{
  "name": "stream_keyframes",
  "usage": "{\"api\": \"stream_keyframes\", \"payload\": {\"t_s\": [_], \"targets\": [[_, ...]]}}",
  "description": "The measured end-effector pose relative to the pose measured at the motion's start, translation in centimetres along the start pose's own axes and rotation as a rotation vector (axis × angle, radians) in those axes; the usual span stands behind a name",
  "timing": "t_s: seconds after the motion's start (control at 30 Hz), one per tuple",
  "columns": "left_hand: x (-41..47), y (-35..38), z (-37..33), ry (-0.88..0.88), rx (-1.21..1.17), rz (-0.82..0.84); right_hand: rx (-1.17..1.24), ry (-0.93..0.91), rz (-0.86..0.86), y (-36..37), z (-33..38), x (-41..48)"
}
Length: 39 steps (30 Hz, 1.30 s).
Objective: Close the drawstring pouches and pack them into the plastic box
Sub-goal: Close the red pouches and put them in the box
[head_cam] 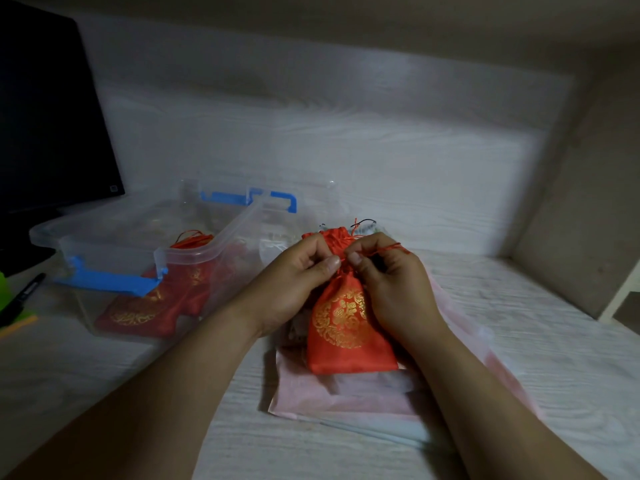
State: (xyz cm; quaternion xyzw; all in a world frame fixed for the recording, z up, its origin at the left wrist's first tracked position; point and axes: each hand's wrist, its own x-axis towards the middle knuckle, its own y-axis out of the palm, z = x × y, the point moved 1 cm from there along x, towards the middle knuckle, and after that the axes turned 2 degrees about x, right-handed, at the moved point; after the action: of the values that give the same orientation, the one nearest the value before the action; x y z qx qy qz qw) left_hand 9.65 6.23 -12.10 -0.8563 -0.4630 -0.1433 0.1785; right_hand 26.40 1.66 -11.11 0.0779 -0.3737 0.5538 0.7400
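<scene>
A red drawstring pouch (349, 327) with a gold round pattern stands in front of me, its neck gathered tight. My left hand (294, 282) pinches the cord at the left of the neck. My right hand (391, 282) pinches the red cord on the right side, a loop of it running over my knuckles. To the left stands the clear plastic box (104, 237) with blue latches, open on top. Inside it lie red pouches (152, 303) with gold print, their cords bunched near the back.
Pale pink and white flat bags (346, 393) lie under the pouch on the white wood-grain table. The box's clear lid (263, 199) with blue handle sits behind the box. A dark monitor (45, 116) stands far left, a black pen (24, 292) beside it.
</scene>
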Motion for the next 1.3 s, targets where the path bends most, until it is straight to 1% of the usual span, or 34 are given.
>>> {"api": "stream_keyframes", "payload": {"t_s": [0.13,0.27,0.4,0.47,0.5,0.57,0.6,0.63,0.67,0.73,0.83,0.9,0.93,1.07,1.13,1.2,1.3], "targets": [[0.1,-0.3,0.3,-0.040,0.063,-0.074,-0.020,0.002,-0.102,-0.4,-0.7,0.2],[0.3,-0.1,0.5,-0.065,0.169,-0.078,-0.012,0.028,-0.136,-0.4,-0.9,0.3],[0.2,0.1,0.4,-0.088,0.180,-0.113,0.001,0.055,-0.170,-0.5,-0.9,0.3],[0.0,0.2,0.1,-0.144,0.139,-0.124,-0.031,0.047,-0.186,-0.6,-0.6,0.3],[-0.2,0.3,-0.2,-0.182,0.088,-0.102,-0.047,0.040,-0.192,-0.6,-0.5,0.2],[-0.5,0.6,-0.8,-0.235,0.000,-0.007,-0.052,0.038,-0.201,-0.5,-0.3,0.1],[-0.6,0.9,-0.8,-0.217,0.015,0.026,-0.054,0.041,-0.202,-0.5,-0.3,0.1],[-0.5,1.0,-0.8,-0.179,0.060,0.019,-0.051,0.051,-0.202,-0.6,-0.3,0.1],[-0.3,1.0,-0.7,-0.148,0.093,-0.017,-0.044,0.069,-0.201,-0.6,-0.3,0.1],[0.0,0.7,-0.2,-0.130,0.055,-0.096,0.026,0.141,-0.151,-0.6,-0.4,0.2],[0.1,0.2,0.0,-0.130,-0.060,-0.184,0.218,0.339,0.044,-0.6,-0.3,0.3],[0.2,0.1,-0.3,-0.119,-0.099,-0.247,0.317,0.457,0.122,-0.8,0.4,0.7],[0.3,0.1,-0.3,-0.119,-0.136,-0.283,0.333,0.488,0.139,-1.0,0.7,1.0],[0.5,-0.1,-0.6,-0.187,-0.390,-0.463,0.239,0.477,0.109,-1.0,2.2,3.0],[0.6,-0.1,-0.3,-0.242,-0.388,-0.529,0.269,0.463,0.068,-0.4,3.6,4.2],[0.3,0.2,0.1,-0.313,-0.304,-0.524,0.332,0.451,0.049,0.8,5.5,5.7],[0.2,-0.2,0.7,-0.365,-0.315,-0.556,0.511,0.451,0.102,4.2,8.9,7.9]]}}
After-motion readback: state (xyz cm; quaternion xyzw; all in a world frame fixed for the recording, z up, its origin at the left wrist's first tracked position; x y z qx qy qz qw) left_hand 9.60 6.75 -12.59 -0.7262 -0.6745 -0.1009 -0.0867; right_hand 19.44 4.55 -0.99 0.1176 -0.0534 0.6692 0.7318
